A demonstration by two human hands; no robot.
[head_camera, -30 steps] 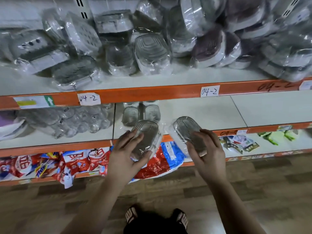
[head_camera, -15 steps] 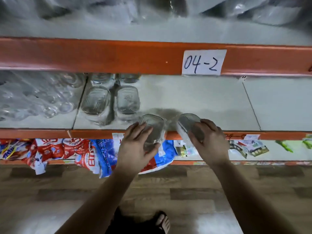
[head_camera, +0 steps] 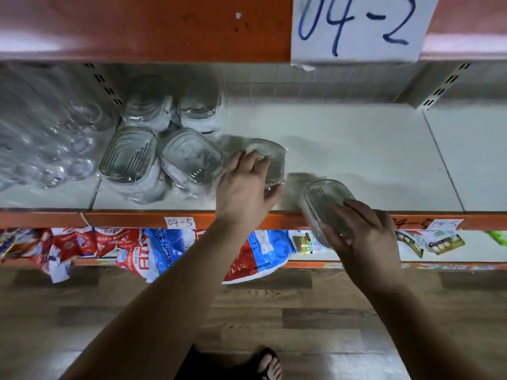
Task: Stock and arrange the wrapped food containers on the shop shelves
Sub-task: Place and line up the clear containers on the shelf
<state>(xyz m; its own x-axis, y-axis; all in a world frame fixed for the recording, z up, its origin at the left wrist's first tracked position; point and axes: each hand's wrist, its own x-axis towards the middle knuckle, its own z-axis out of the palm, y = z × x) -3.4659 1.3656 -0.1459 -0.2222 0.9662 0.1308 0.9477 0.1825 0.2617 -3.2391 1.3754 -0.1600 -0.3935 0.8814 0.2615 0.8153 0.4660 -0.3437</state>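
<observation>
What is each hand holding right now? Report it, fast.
Left hand: grips a wrapped container over the shelf.
Right hand: grips a second wrapped container, tilted at the shelf's front edge.

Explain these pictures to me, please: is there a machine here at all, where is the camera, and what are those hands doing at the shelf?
There is no machine here: these are a person's two bare hands. The single camera is worn on the person's head and looks forward and down, so the arms reach in from the bottom of the picture. The left hand holds a wrapped clear container on or just above the white shelf, beside a cluster of similar wrapped containers. The right hand holds a second container, tilted, at the shelf's front edge. Further left lie wrapped clear glass items. A paper label above reads 04-2. Snack bags lie on the shelf below.
</observation>
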